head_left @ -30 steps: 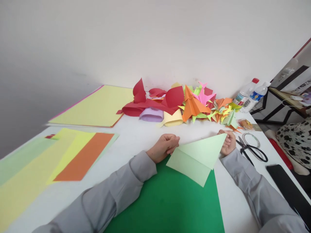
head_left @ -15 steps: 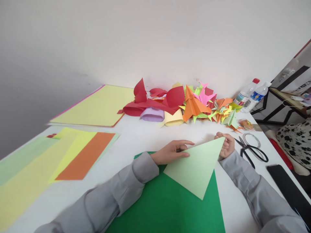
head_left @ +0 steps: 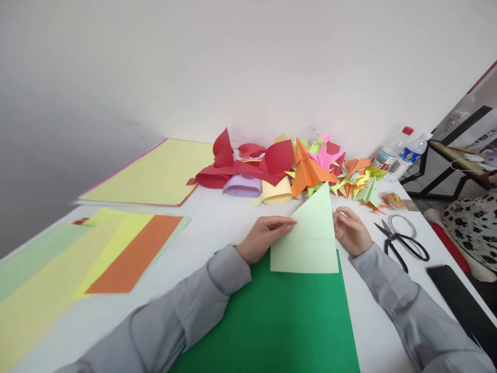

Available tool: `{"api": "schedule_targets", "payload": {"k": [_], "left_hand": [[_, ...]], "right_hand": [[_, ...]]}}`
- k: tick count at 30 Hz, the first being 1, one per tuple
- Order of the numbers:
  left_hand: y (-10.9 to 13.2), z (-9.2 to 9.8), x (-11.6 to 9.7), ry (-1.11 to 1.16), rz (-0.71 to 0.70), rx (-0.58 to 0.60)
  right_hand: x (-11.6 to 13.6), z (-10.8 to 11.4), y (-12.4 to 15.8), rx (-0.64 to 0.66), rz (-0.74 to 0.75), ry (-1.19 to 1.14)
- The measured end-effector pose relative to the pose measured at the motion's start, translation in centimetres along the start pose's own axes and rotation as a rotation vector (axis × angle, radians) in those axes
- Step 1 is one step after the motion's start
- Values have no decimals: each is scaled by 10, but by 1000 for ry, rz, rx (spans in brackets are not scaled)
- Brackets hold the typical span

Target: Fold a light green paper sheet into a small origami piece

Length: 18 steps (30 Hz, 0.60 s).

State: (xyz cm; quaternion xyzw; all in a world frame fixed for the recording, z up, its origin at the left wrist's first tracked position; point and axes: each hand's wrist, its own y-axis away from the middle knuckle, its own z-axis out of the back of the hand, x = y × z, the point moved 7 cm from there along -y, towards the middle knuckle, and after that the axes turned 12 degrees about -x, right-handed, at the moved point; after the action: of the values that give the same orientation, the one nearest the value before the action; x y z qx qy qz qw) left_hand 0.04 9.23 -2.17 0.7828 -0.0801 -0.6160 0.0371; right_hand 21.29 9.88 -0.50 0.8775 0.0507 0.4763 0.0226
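Observation:
A pale green sheet of paper (head_left: 310, 243) stands tilted up over a large dark green sheet (head_left: 267, 321). Its top slants to a point at the upper right, and its lower edge runs nearly level. My left hand (head_left: 264, 235) pinches its left edge between thumb and fingers. Beside the right edge is my right hand (head_left: 352, 230), its fingers loosely curled and apart; whether a fingertip touches the paper I cannot tell.
Scissors (head_left: 399, 239) and a tape roll (head_left: 404, 225) lie at right, near a black phone-like slab (head_left: 462, 300). Folded paper planes (head_left: 308, 171), red paper shapes (head_left: 248, 166) and two bottles (head_left: 407, 155) line the wall. Coloured sheets (head_left: 120, 259) spread at left.
The pale green paper has turned, so its point now faces up and its lower edge lies level. My right hand has let go of its corner and moved slightly left.

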Motion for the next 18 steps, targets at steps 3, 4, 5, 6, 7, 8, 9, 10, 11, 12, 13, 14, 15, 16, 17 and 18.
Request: {"api": "schedule_targets", "payload": {"k": [3, 4, 5, 6, 7, 8, 9, 10, 11, 12, 13, 14, 15, 16, 17, 18], "left_hand": [[0, 2, -1, 0, -16, -26], [0, 3, -1, -9, -25, -31], [0, 4, -1, -17, -31, -36], [0, 4, -1, -24, -38, -42], [0, 5, -1, -29, -43, -47], [-1, 6, -1, -32, -48, -54], [-1, 7, -1, -39, -56, -62], [-1, 7, -1, -54, -67, -70], [0, 7, -2, -78, -82, -76], [0, 7, -4, -110, -101, -77], [1, 5, -6, -146, -125, -72], [2, 4, -9, -180, -156, -60], [3, 1, -12, -209, -188, -42], [5, -1, -15, -228, -220, -17], [6, -3, -18, -240, -250, 9], [7, -5, -21, -252, -277, 35]], "right_hand": [[-6, -5, 6, 39, 87, 127], [-8, -7, 9, 68, 112, 162], [-11, -9, 11, 91, 136, 200], [-11, -10, 13, 102, 171, 242], [-10, -11, 16, 104, 228, 291], [-7, -12, 18, 101, 301, 354], [-4, -14, 21, 101, 389, 435], [0, -17, 24, 110, 482, 528], [3, -21, 28, 129, 564, 623], [5, -26, 31, 158, 625, 709], [5, -29, 33, 187, 663, 772], [5, -32, 35, 210, 677, 804], [5, -34, 36, 225, 675, 810], [6, -35, 36, 227, 663, 799], [6, -35, 35, 219, 646, 781], [6, -34, 34, 197, 627, 761]]}}
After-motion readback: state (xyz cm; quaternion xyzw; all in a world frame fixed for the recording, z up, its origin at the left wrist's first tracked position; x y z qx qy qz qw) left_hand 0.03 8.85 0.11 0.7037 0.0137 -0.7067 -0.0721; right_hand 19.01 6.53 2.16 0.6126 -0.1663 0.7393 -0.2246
